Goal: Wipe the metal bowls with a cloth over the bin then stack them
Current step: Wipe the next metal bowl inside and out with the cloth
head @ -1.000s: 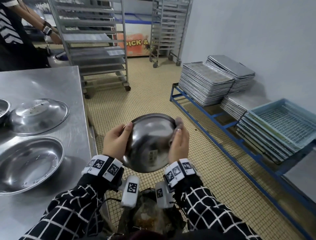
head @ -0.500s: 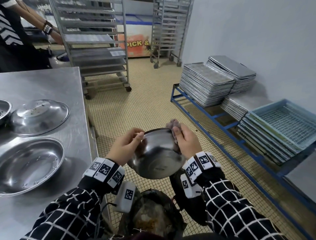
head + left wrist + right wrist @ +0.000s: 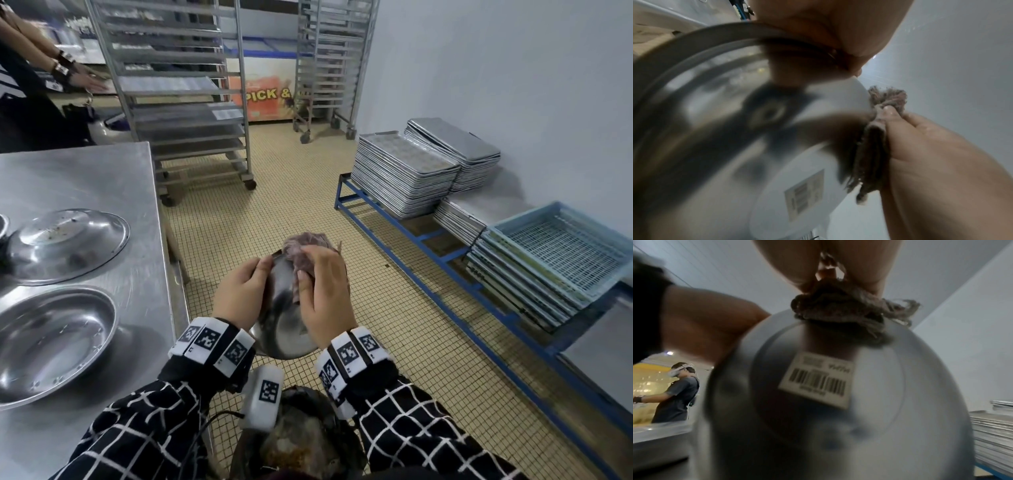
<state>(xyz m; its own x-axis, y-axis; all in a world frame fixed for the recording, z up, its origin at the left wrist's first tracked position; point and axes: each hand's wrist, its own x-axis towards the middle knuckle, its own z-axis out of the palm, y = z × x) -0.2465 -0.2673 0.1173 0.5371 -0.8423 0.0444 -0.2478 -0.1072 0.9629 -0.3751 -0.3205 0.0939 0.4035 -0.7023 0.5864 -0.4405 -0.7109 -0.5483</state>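
Observation:
I hold a small metal bowl (image 3: 286,329) tilted away from me, its underside with a barcode sticker (image 3: 818,379) facing me, above the dark bin (image 3: 301,442). My left hand (image 3: 241,294) grips the bowl's left rim (image 3: 748,34). My right hand (image 3: 322,291) holds a brownish-purple cloth (image 3: 305,245) bunched against the bowl's far rim and outer wall (image 3: 840,313). The bowl's inside is hidden. On the steel table (image 3: 85,178) at the left lie an upright metal bowl (image 3: 51,339) and an upturned one (image 3: 68,243).
A blue floor rack (image 3: 428,240) at the right carries stacks of metal trays (image 3: 404,174) and blue plastic crates (image 3: 561,250). Two wheeled tray trolleys (image 3: 185,102) stand behind the table. Another person (image 3: 30,89) works at the far left. Tiled floor lies between.
The bowl has tipped further away from me and dropped nearer the bin. My right hand has brought the cloth over the far rim and down onto the bowl's outer wall.

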